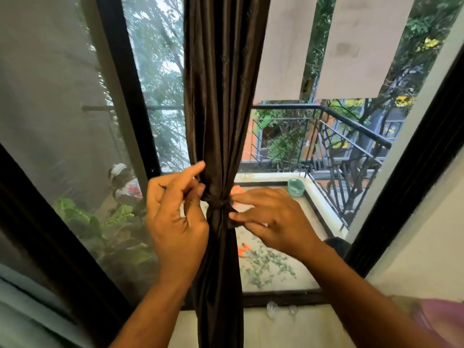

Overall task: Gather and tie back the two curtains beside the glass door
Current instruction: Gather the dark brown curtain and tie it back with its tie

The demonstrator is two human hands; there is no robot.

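A dark brown curtain point(221, 96) hangs gathered in front of the glass door point(155, 71), cinched at mid height by a knot point(219, 205) of the same brown cloth. My left hand point(175, 209) is at the knot's left side, thumb and fingers curled and pinching the cloth there. My right hand point(271, 217) reaches in from the right, its fingertips pinching the knot's right side. A second dark curtain point(411, 177) runs along the right door frame.
Behind the glass lies a balcony with a black metal railing point(351, 136), a teal tub point(296, 187), scattered leaves point(266, 264) and potted plants point(82, 219). A black door frame point(130, 96) stands left of the curtain. Pale cloths point(351, 46) hang outside.
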